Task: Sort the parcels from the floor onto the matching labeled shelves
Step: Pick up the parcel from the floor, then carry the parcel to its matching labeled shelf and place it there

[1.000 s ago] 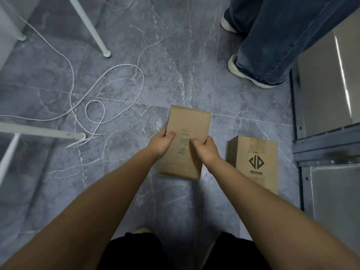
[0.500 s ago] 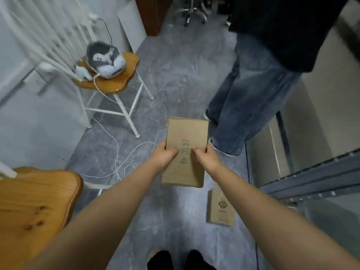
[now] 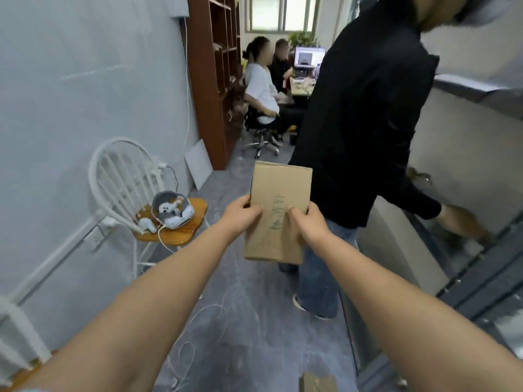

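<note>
I hold a flat brown cardboard parcel with green handwriting out in front of me at chest height, its face toward me. My left hand grips its left edge and my right hand grips its right edge, thumbs on the written face. A second cardboard parcel lies on the grey floor at the bottom edge, mostly cut off. A grey metal shelf rack runs along the right side.
A person in a black top and jeans stands close ahead on the right, one hand at the rack. A white chair with a headset on its wooden seat stands left. White cable lies on the floor. Seated people and a brown bookcase are farther back.
The view has swung up from the floor to the room as I rose with the parcel held in both hands. The second parcel has dropped to the bottom edge.
</note>
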A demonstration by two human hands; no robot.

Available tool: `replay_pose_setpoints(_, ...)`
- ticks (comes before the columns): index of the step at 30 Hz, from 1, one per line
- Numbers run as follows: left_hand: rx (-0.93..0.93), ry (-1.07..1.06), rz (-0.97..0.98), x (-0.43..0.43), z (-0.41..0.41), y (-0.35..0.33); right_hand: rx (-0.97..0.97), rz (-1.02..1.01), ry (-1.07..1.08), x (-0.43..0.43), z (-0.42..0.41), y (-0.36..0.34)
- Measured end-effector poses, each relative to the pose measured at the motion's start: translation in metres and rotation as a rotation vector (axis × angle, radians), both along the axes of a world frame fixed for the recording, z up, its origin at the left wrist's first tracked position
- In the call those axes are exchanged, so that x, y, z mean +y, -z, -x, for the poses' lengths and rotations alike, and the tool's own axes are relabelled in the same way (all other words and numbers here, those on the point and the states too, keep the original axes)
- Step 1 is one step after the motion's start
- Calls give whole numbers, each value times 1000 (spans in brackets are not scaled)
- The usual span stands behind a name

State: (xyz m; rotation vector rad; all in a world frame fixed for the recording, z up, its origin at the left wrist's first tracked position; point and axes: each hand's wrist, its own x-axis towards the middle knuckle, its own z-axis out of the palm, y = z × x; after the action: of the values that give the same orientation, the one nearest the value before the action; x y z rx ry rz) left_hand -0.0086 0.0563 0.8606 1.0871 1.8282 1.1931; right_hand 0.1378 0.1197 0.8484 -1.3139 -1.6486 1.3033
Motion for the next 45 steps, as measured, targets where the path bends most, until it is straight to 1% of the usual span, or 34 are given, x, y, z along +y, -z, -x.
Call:
replay_pose_setpoints(3, 80, 2, -106, 1, 0, -44, 33, -87, -7, 4, 0, -39)
replay_pose_setpoints(5, 179, -13, -156, 2, 4, -68, 58, -140, -20, 5, 0, -62)
replay_pose_setpoints(9, 198, -74, -321, 6, 10, -100, 148, -178, -27, 8, -3, -99)
replay_pose_setpoints(11, 273, -111, -344, 8, 13, -111, 188, -202, -39, 10, -7, -114)
replay_pose_setpoints(13, 285, -149, -341, 9, 14, -119, 213, -226, -46, 13, -13, -126)
replay_pose_setpoints(16, 122, -125, -304, 8, 14, -126, 251, -222, -57, 17, -23, -138)
replay_pose_setpoints(18, 7, -102, -241, 8, 12, -127, 288, -191, -80, 18, -27, -142)
replay_pose_setpoints(21, -175, 9, -135, 6, 5, -131, 345, -131, -93, 15, -32, -144)
replay_pose_setpoints(23, -168, 74, -128, 3, -3, -137, 361, -144, -76, 15, -36, -146)
replay_pose_setpoints(25, -139, 73, -148, 2, -7, -141, 336, -181, -62, 16, -39, -147)
replay_pose_setpoints(27, -142, 94, -154, 3, -11, -144, 247, -196, -61, 15, -42, -149)
replay_pose_setpoints(29, -150, 107, -119, 5, -13, -147, 153, -205, -65, 13, -44, -152)
replay_pose_setpoints(32, -130, 82, -95, 4, -19, -151, 36, -210, -67, 15, -43, -154)
replay_pose_setpoints(35, -64, 43, -155, 3, -24, -154, -37, -221, -47, 8, -43, -163)
replay_pose_setpoints(36, -74, 22, -187, 4, -24, -154, 1, -219, -38, 8, -44, -166)
replay_pose_setpoints(39, -268, -22, -291, -1, -19, -157, 269, -141, -58, 12, -52, -175)
replay_pose_setpoints(41, -276, -38, -323, -3, -15, -159, 401, -50, -117, 14, -59, -177)
replay_pose_setpoints(43, -227, -6, -279, -5, -17, -160, 538, 16, -174, 8, -65, -181)
replay_pose_setpoints(45, -260, 59, -177, -9, -22, -161, 643, 76, -222, 7, -70, -182)
